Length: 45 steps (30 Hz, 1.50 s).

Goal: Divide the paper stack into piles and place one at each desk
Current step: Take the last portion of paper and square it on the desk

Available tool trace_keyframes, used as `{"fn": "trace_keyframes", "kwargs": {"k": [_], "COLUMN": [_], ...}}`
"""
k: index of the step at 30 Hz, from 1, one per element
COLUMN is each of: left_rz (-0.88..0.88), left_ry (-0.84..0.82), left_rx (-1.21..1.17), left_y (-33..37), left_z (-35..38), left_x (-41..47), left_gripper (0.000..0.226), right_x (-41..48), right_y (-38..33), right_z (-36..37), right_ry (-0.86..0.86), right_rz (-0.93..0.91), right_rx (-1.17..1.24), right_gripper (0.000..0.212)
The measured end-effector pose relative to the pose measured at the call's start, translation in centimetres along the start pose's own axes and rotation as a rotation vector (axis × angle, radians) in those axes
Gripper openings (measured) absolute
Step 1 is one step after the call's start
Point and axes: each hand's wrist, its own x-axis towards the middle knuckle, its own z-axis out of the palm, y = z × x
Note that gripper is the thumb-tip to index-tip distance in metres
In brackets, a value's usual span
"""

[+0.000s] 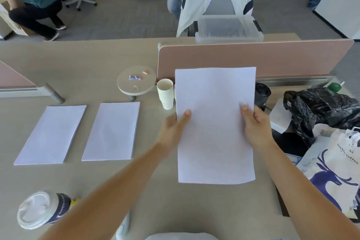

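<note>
Both hands hold a white paper pile [215, 126] above the beige desk [136, 191], in front of the pink divider. My left hand [173, 130] grips its left edge, thumb on top. My right hand [255, 124] grips its right edge, thumb on the sheet. Two more white paper piles lie flat on the desk to the left: one at the far left [51, 134] and one beside it [112, 131].
A stack of paper cups [165, 92] stands left of the held pile. A lidded coffee cup [41, 209] lies at the front left. Black plastic bags [319, 109] and a printed paper bag [335, 177] crowd the right. A person crouches at the far left.
</note>
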Motion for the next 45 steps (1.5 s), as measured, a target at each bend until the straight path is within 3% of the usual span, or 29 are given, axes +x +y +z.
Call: {"fn": "trace_keyframes", "kwargs": {"k": [4,7,12,17,25,31,34,39,42,45], "left_rz": [0.046,0.013,-0.144,-0.331,-0.449,-0.542,-0.600,-0.637,-0.656,-0.712], "left_ry": [0.244,0.325,0.286,0.282,0.305,0.347,0.345,0.365,0.371,0.413], "left_rx": [0.294,0.373,0.483,0.586,0.696,0.719,0.755,0.752,0.833,0.726], "left_y": [-4.0,-5.4,-8.4,-11.7,-14.7,-16.2,-16.8,-16.5,-16.3,-16.3], "left_z": [2.7,3.7,5.8,8.5,8.7,8.1,8.2,9.1,9.3,8.9], "left_x": [1.7,3.8,8.1,12.3,19.0,22.5,23.0,22.6,22.5,22.8], "left_gripper": [0.038,0.039,0.036,0.044,0.048,0.052,0.053,0.054,0.066,0.067], "right_x": [1.8,3.3,5.8,8.9,15.4,18.3,18.7,18.5,18.7,18.6], "right_y": [2.0,3.9,8.1,12.1,18.5,21.1,21.6,21.9,21.9,21.7], "right_z": [-0.6,-1.6,-3.6,-3.8,-2.5,-1.1,-1.0,-0.8,-0.9,-1.0], "right_ry": [-0.032,-0.006,0.017,0.039,-0.074,-0.178,-0.262,-0.209,-0.199,-0.205], "right_rz": [0.075,0.141,0.312,0.386,0.594,0.596,0.631,0.587,0.617,0.678], "right_rx": [-0.127,-0.168,-0.191,-0.372,-0.526,-0.496,-0.623,-0.880,-0.898,-0.846], "right_gripper": [0.037,0.036,0.037,0.036,0.021,0.031,0.043,0.064,0.071,0.075]}}
